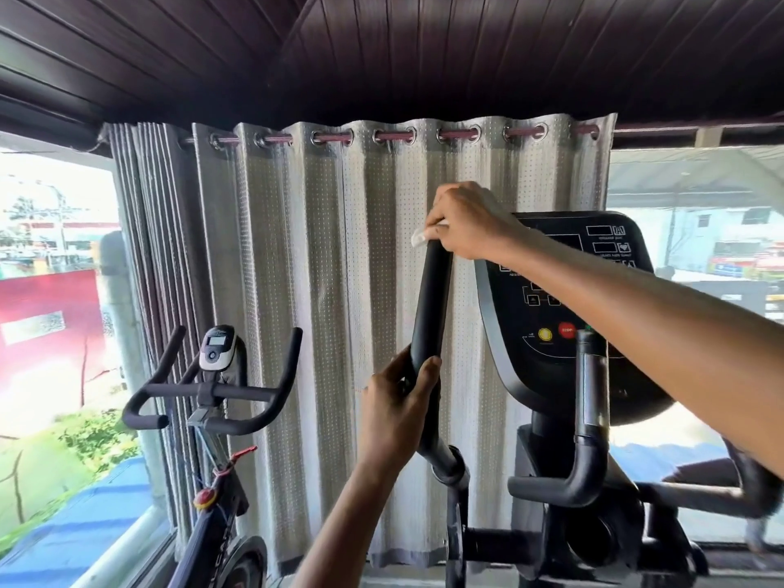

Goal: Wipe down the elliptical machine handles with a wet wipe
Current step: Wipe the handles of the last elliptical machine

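Note:
The elliptical's left upright handle [430, 303] is a black padded bar rising in the middle of the head view. My left hand [399, 403] grips its lower part, fingers curled round it. My right hand [464, 220] sits over the top end of the handle and holds a white wet wipe [420, 237] against it; only a small corner of the wipe shows under the fingers. The elliptical's console [564, 307] with yellow and red buttons stands just to the right, partly behind my right forearm.
A curved fixed handlebar [581, 451] of the elliptical sits low on the right. A black exercise bike [212, 396] stands at the left by the window. A grey curtain [331, 290] hangs close behind the handle.

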`<act>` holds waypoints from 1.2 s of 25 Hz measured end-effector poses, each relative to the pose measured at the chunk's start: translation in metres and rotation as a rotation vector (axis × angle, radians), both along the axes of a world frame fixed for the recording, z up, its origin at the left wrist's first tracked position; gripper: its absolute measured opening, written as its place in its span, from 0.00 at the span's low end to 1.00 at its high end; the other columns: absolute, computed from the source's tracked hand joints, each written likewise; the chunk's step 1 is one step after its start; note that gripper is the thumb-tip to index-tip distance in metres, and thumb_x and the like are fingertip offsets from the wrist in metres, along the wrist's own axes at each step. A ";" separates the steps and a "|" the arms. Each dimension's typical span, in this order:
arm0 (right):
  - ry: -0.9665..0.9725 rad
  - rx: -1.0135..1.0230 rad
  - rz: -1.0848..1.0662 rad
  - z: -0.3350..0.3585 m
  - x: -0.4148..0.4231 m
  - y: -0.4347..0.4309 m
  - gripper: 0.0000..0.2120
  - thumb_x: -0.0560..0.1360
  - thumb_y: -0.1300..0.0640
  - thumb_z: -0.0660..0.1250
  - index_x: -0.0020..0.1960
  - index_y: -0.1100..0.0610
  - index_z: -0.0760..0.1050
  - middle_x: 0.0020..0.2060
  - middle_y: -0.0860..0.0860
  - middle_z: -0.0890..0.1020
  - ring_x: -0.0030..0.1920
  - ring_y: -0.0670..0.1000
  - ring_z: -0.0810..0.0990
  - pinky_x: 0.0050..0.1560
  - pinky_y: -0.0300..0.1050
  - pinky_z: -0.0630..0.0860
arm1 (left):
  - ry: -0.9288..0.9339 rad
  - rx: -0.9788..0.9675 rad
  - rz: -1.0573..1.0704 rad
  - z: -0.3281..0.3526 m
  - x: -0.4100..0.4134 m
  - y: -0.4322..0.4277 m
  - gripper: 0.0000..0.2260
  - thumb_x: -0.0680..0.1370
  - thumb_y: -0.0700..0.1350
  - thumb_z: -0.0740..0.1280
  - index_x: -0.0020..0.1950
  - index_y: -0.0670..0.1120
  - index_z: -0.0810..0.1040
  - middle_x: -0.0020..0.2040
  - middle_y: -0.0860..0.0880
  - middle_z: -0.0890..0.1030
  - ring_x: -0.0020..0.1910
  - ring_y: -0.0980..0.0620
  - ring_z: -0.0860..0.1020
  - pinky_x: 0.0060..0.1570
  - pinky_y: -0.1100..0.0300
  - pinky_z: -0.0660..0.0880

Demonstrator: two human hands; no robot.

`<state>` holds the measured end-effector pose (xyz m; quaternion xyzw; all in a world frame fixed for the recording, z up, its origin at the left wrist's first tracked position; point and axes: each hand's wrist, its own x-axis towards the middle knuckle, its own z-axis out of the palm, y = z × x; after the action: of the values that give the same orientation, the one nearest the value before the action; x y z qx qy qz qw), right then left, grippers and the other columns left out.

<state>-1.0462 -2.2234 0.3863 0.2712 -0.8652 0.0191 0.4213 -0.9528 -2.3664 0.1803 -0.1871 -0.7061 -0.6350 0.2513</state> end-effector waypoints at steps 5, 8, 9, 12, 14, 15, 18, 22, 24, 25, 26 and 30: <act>-0.071 0.123 -0.008 -0.006 0.014 -0.006 0.07 0.77 0.60 0.72 0.53 0.61 0.84 0.46 0.51 0.81 0.44 0.48 0.79 0.45 0.39 0.76 | -0.019 0.097 -0.050 -0.012 0.003 -0.002 0.07 0.82 0.50 0.70 0.57 0.53 0.84 0.41 0.51 0.86 0.41 0.57 0.80 0.41 0.55 0.77; -0.082 0.169 -0.012 -0.012 0.027 -0.012 0.07 0.77 0.58 0.72 0.52 0.60 0.84 0.45 0.47 0.79 0.47 0.48 0.79 0.48 0.35 0.69 | -0.046 0.130 -0.115 -0.019 0.002 -0.008 0.08 0.80 0.52 0.71 0.57 0.53 0.85 0.42 0.51 0.86 0.43 0.56 0.82 0.43 0.54 0.79; -0.128 0.234 -0.005 -0.014 0.034 -0.014 0.05 0.77 0.57 0.72 0.51 0.57 0.85 0.45 0.45 0.79 0.49 0.47 0.77 0.52 0.37 0.67 | -0.045 0.129 -0.146 -0.024 0.003 -0.012 0.09 0.79 0.54 0.71 0.54 0.51 0.85 0.39 0.50 0.84 0.40 0.56 0.80 0.41 0.52 0.77; -0.343 0.382 0.050 -0.019 0.056 -0.019 0.05 0.77 0.56 0.73 0.50 0.54 0.86 0.46 0.45 0.81 0.48 0.46 0.77 0.52 0.40 0.68 | -0.029 0.167 -0.263 -0.034 0.007 -0.018 0.10 0.80 0.49 0.72 0.52 0.43 0.84 0.36 0.50 0.78 0.36 0.55 0.75 0.37 0.60 0.72; -0.308 0.424 0.014 -0.011 0.052 -0.021 0.06 0.77 0.57 0.72 0.52 0.56 0.85 0.46 0.48 0.82 0.47 0.47 0.78 0.53 0.40 0.69 | -0.057 0.211 -0.327 -0.035 0.006 -0.021 0.06 0.81 0.43 0.71 0.52 0.41 0.83 0.36 0.49 0.76 0.35 0.53 0.73 0.33 0.64 0.70; -0.245 0.403 -0.033 -0.003 0.045 -0.021 0.07 0.78 0.58 0.71 0.53 0.58 0.85 0.46 0.49 0.81 0.46 0.49 0.78 0.54 0.42 0.72 | -0.077 0.226 -0.347 -0.035 0.005 -0.021 0.03 0.81 0.43 0.71 0.51 0.44 0.83 0.36 0.49 0.76 0.35 0.52 0.72 0.32 0.64 0.69; -0.101 0.310 -0.172 0.009 0.031 -0.020 0.09 0.79 0.58 0.69 0.55 0.61 0.84 0.45 0.52 0.80 0.43 0.51 0.79 0.50 0.50 0.80 | -0.098 0.271 -0.382 -0.037 0.001 -0.020 0.03 0.81 0.45 0.72 0.47 0.48 0.82 0.33 0.51 0.77 0.33 0.52 0.73 0.32 0.61 0.70; -0.153 0.405 -0.157 -0.004 0.039 -0.025 0.08 0.78 0.56 0.70 0.53 0.58 0.85 0.45 0.51 0.80 0.46 0.50 0.76 0.49 0.49 0.77 | -0.085 0.254 -0.378 -0.042 -0.005 -0.018 0.04 0.80 0.48 0.73 0.49 0.49 0.83 0.33 0.57 0.79 0.32 0.59 0.75 0.32 0.64 0.72; -0.129 0.386 -0.211 -0.005 0.044 -0.032 0.08 0.78 0.56 0.70 0.53 0.57 0.85 0.44 0.50 0.80 0.44 0.48 0.76 0.48 0.48 0.77 | -0.080 0.245 -0.359 -0.043 -0.008 -0.018 0.05 0.80 0.49 0.73 0.52 0.49 0.84 0.34 0.59 0.82 0.35 0.63 0.79 0.35 0.62 0.77; -0.126 0.379 -0.235 -0.007 0.048 -0.036 0.08 0.78 0.56 0.71 0.53 0.57 0.86 0.44 0.49 0.79 0.43 0.48 0.76 0.47 0.45 0.77 | -0.075 0.245 -0.354 -0.045 -0.009 -0.019 0.06 0.79 0.50 0.73 0.52 0.49 0.84 0.36 0.59 0.84 0.37 0.63 0.81 0.38 0.59 0.80; -0.151 0.386 -0.253 -0.013 0.053 -0.042 0.07 0.78 0.56 0.71 0.53 0.58 0.86 0.44 0.48 0.79 0.41 0.47 0.76 0.46 0.41 0.76 | -0.070 0.236 -0.345 -0.047 -0.010 -0.020 0.07 0.79 0.51 0.74 0.52 0.50 0.84 0.37 0.58 0.85 0.38 0.61 0.83 0.41 0.56 0.82; -0.392 0.530 -0.209 -0.042 0.087 -0.060 0.06 0.77 0.57 0.72 0.52 0.56 0.86 0.44 0.45 0.78 0.41 0.42 0.75 0.45 0.26 0.63 | -0.069 0.191 -0.353 -0.047 -0.008 -0.023 0.10 0.79 0.57 0.71 0.58 0.55 0.83 0.43 0.58 0.87 0.44 0.58 0.85 0.45 0.50 0.82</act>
<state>-0.9590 -2.2831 0.3442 0.2724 -0.9276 -0.1979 0.1617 -0.9608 -2.3898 0.1330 -0.2615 -0.6071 -0.7393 0.1286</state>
